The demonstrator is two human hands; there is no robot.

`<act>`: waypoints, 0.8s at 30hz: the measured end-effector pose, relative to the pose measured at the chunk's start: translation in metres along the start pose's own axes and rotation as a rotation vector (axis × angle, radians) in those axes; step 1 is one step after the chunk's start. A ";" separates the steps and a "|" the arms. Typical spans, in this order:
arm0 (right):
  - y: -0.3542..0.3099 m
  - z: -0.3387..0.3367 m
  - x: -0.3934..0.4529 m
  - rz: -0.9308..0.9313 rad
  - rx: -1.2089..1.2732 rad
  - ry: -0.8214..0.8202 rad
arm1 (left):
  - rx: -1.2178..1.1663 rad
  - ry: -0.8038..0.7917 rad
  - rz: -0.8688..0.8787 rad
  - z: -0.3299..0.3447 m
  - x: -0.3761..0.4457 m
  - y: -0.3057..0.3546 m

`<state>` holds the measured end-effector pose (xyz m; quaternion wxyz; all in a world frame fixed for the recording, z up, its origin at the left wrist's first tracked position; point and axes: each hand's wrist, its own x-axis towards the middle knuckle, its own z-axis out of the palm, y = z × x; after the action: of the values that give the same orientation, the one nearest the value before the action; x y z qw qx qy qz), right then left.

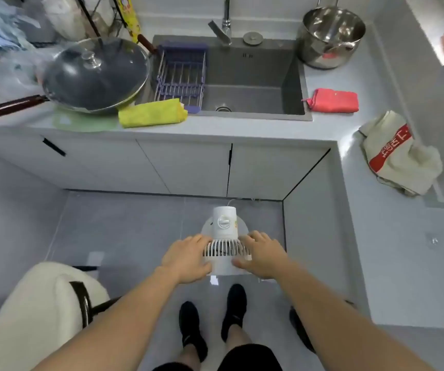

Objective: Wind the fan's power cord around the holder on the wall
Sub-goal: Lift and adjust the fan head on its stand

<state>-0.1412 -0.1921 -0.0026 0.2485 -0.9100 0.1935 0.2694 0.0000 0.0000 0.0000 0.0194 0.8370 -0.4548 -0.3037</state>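
A small white fan (225, 223) stands on the grey floor in front of the sink cabinet, seen from above, with a round knob on top of its motor housing and its white grille facing me. My left hand (186, 259) holds the left side of the grille, fingers curled over its rim. My right hand (261, 254) holds the right side the same way. A thin white power cord (231, 201) leaves the back of the fan toward the cabinet base. No wall holder is in view.
White cabinets (188, 167) and an L-shaped counter (355, 199) enclose the floor ahead and to the right. A cream chair (36, 311) stands at my left. On the counter are a lidded wok (95, 76), a sink (245, 84), cloths and a steel pot (330, 36).
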 end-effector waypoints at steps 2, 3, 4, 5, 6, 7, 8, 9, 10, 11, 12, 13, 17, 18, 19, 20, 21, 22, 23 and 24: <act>0.009 0.008 0.003 -0.026 -0.029 -0.048 | 0.003 -0.073 -0.020 0.013 0.006 0.003; 0.012 0.014 0.003 -0.038 -0.034 -0.053 | 0.013 -0.101 -0.029 0.019 0.006 0.003; 0.017 0.020 0.005 -0.060 -0.040 -0.060 | 0.014 -0.133 -0.049 0.024 0.006 0.003; 0.020 0.024 0.007 -0.072 -0.044 -0.051 | 0.007 -0.155 -0.064 0.027 0.009 0.004; 0.022 0.030 0.009 -0.089 -0.044 -0.032 | 0.005 -0.164 -0.069 0.030 0.011 0.004; 0.024 0.035 0.009 -0.097 -0.045 -0.013 | 0.006 -0.169 -0.076 0.032 0.013 0.004; 0.026 0.039 0.011 -0.110 -0.050 0.009 | 0.016 -0.175 -0.080 0.034 0.016 0.003; 0.027 0.043 0.012 -0.121 -0.047 0.020 | 0.017 -0.181 -0.086 0.036 0.020 0.004; 0.029 0.049 0.015 -0.131 -0.051 0.038 | 0.023 -0.184 -0.086 0.039 0.023 0.003; 0.029 0.052 0.016 -0.134 -0.060 0.051 | 0.027 -0.186 -0.090 0.042 0.026 0.004; 0.029 0.057 0.019 -0.141 -0.069 0.066 | 0.030 -0.185 -0.088 0.046 0.030 0.005; 0.027 0.060 0.020 -0.141 -0.077 0.076 | 0.038 -0.178 -0.087 0.049 0.032 0.006; 0.029 0.071 0.032 -0.146 -0.121 0.085 | 0.076 -0.127 -0.066 0.063 0.041 0.006; 0.030 0.072 0.034 -0.154 -0.132 0.075 | 0.081 -0.120 -0.065 0.065 0.041 0.006; 0.029 0.071 0.036 -0.159 -0.144 0.060 | 0.082 -0.114 -0.070 0.065 0.041 0.006; 0.027 0.069 0.039 -0.165 -0.155 0.050 | 0.079 -0.115 -0.075 0.063 0.041 0.006; 0.025 0.067 0.040 -0.161 -0.162 0.035 | 0.082 -0.123 -0.075 0.061 0.042 0.006; 0.022 0.062 0.043 -0.160 -0.170 0.024 | 0.077 -0.121 -0.075 0.057 0.044 0.005; 0.019 0.058 0.046 -0.155 -0.173 0.012 | 0.070 -0.125 -0.076 0.053 0.046 0.002; 0.016 0.053 0.048 -0.145 -0.175 0.001 | 0.059 -0.130 -0.081 0.049 0.048 0.000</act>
<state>-0.1325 -0.1857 -0.0751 0.1867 -0.9401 0.1031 0.2660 -0.0071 -0.0252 -0.0636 -0.0473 0.8334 -0.4296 -0.3443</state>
